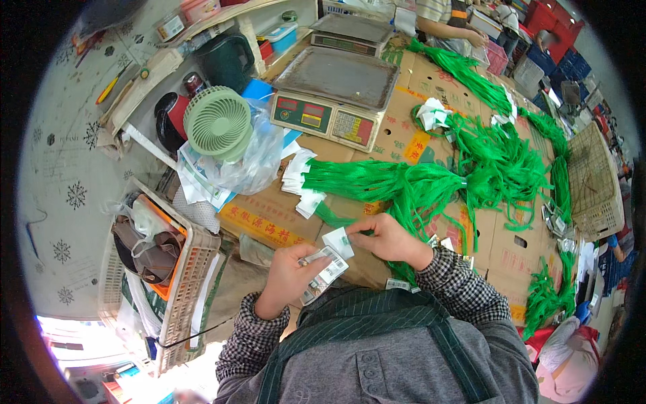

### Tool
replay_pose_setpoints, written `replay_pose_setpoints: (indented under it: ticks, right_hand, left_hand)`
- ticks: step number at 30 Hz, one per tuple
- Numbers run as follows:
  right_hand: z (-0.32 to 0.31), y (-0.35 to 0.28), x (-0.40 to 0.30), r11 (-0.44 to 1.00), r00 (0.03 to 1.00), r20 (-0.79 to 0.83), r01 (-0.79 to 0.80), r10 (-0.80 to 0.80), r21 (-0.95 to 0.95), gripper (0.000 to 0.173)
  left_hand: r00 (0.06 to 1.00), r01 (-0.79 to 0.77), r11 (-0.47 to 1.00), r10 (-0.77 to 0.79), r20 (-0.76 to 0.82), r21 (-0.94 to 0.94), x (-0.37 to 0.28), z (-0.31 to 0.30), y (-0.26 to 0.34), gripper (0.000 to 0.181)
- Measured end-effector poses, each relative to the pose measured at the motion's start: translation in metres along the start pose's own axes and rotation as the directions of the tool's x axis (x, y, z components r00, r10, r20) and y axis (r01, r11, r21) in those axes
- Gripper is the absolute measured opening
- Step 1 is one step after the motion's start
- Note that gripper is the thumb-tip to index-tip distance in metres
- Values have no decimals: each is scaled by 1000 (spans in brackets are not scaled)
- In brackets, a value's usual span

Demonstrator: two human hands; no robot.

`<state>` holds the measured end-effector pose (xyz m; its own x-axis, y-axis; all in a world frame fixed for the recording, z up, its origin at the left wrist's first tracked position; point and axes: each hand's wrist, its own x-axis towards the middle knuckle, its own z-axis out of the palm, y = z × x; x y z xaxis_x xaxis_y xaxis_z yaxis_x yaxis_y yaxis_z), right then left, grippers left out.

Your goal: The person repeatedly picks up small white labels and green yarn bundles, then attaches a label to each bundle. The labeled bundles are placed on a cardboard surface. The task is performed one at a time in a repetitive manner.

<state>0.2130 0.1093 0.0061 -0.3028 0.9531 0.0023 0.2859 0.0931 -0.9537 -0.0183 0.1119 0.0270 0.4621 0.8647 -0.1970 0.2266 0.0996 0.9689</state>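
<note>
My left hand grips several printed cards with barcodes, the thumb lying across the top one. Between the thumb and fingers of my right hand is a small white tag, which overlaps the upper end of the cards. Just beyond my hands, a bundle of green mesh net bags lies on flattened cardboard, with white tags fanned out at its left end. A strand of green mesh reaches toward my right hand; whether it joins the held tag is hidden.
Beyond the bundle stand two weighing scales. Left of them are a green fan and a plastic bag. A plastic crate is at my left. More green mesh lies right. Another person's arm shows at the far side.
</note>
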Motion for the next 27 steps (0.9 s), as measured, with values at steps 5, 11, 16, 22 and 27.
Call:
replay_pose_setpoints:
  ticks: [5, 11, 16, 22, 27]
  right_hand:
    - [3, -16, -11, 998, 999, 3, 46, -46, -38, 17]
    - [3, -15, -16, 994, 997, 24, 77, -75, -73, 18]
    - [2, -19, -17, 991, 994, 35, 106, -103, -84, 18]
    - [2, -19, -18, 990, 995, 38, 98, -95, -97, 18]
    - [2, -18, -17, 993, 995, 42, 92, -89, -76, 18]
  left_hand:
    - [995, 56, 994, -64, 82, 99, 14, -2, -2, 13]
    - [993, 37, 988, -53, 104, 153, 16, 4, 3, 15]
    - [994, 61, 986, -73, 76, 156, 16, 6, 2, 15]
    - [992, 65, 989, -78, 97, 134, 16, 5, 4, 15]
    - [992, 73, 988, -86, 92, 135, 18, 5, 0, 20]
